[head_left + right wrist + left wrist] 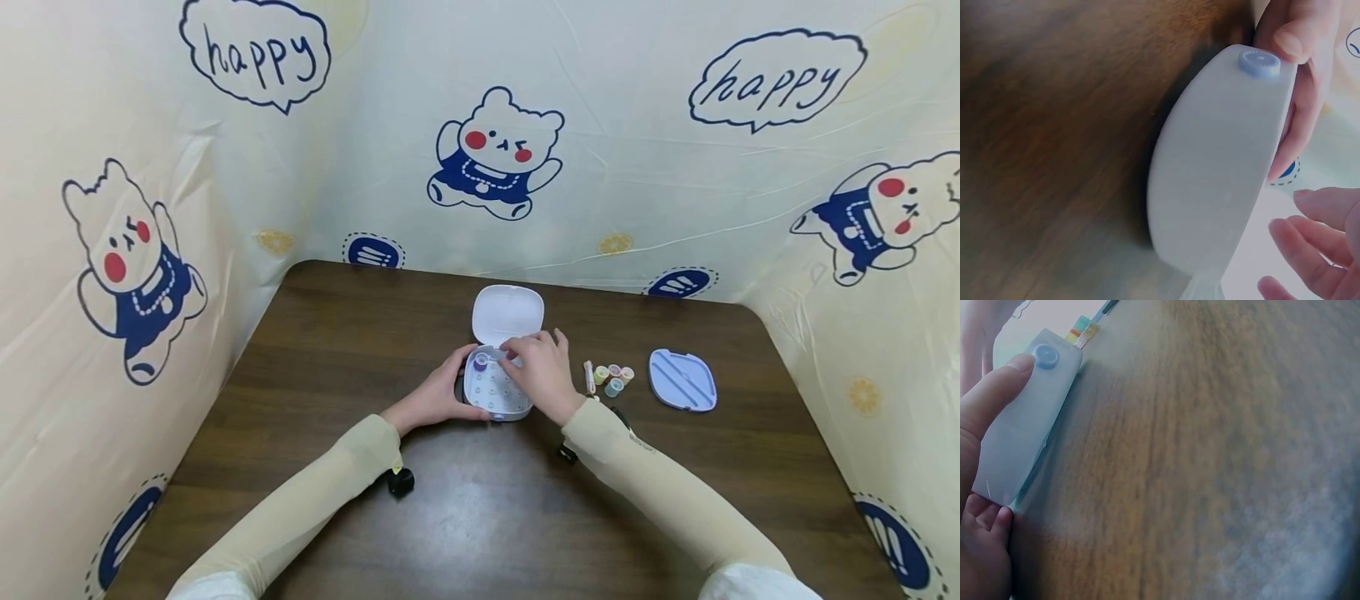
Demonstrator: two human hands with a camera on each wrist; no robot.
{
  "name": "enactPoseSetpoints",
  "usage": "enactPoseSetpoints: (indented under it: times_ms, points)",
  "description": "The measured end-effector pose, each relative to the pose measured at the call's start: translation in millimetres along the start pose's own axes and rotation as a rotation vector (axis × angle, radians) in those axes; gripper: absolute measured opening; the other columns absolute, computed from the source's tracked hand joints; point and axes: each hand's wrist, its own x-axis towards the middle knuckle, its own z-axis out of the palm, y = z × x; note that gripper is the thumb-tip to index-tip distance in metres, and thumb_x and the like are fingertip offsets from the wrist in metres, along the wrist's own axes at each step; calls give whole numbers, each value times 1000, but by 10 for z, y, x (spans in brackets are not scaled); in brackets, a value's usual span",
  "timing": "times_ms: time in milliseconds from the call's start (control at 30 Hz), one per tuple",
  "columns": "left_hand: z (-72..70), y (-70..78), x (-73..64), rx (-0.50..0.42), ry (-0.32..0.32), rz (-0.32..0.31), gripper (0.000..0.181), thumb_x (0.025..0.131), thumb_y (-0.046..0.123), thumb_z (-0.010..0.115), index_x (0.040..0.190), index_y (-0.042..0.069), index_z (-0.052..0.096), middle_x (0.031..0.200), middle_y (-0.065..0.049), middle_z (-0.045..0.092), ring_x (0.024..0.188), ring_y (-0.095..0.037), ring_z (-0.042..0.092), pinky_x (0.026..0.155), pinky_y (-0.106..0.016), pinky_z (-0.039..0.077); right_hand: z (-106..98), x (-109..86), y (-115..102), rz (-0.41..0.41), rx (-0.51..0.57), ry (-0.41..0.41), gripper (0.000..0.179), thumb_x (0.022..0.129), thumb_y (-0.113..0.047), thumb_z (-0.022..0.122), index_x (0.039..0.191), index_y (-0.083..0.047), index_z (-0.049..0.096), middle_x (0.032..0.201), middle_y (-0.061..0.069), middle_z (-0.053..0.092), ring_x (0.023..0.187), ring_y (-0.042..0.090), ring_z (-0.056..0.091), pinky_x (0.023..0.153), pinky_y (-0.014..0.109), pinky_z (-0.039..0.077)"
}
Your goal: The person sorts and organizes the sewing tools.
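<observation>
A small white box (pixel 495 408) stands on the table with its lid (pixel 507 312) raised at the back. Rows of short pegs line its inside, and a purple thread spool (pixel 481 362) sits at the back left corner. My left hand (pixel 442 396) grips the box's left side, its thumb along the front beside a round blue button (pixel 1047 356). Over the right part of the box hovers my right hand (pixel 542 371), fingers bent downward. In the right wrist view its fingertips (pixel 1280 230) are apart, with nothing visible between them.
Right of the box lie several thread spools (pixel 614 387) in pale colours beside a narrow pinkish-white piece (pixel 589 377). Farther right is a blue tray (pixel 682 380) with diagonal slots. A printed curtain (pixel 495 242) surrounds the brown table (pixel 360 333) at the back and sides.
</observation>
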Motion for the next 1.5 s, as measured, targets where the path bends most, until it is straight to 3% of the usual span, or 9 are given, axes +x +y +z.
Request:
enactPoseSetpoints:
  times_ms: [167,667,933,1500]
  points:
    - [-25,-2,6,6,2,8,120,74,38,96,163,13,21,160,-12,37,143,-26,44,120,-48,35,-47,-59,82,-16,37,49,18,95,-20,79,109,-11,79,97,2,79,105,31,61,115,69,25]
    - [-24,9,7,13,0,12,120,73,38,97,164,12,21,160,-12,38,143,-27,44,120,-49,34,-153,-266,260,18,88,68,22,95,-20,79,114,-10,79,97,4,78,105,30,59,114,69,26]
    - [-18,-6,4,21,9,6,122,71,39,98,163,14,23,160,-11,38,143,-26,44,120,-47,34,-188,-366,417,3,77,121,17,93,-19,81,109,-12,79,98,2,79,104,31,62,111,69,30]
    - [-4,2,-9,12,16,-11,123,70,42,98,164,14,23,162,-11,36,145,-26,41,122,-48,31,-336,-575,693,35,94,145,23,91,-19,82,112,-7,79,99,7,78,106,35,61,107,67,33]
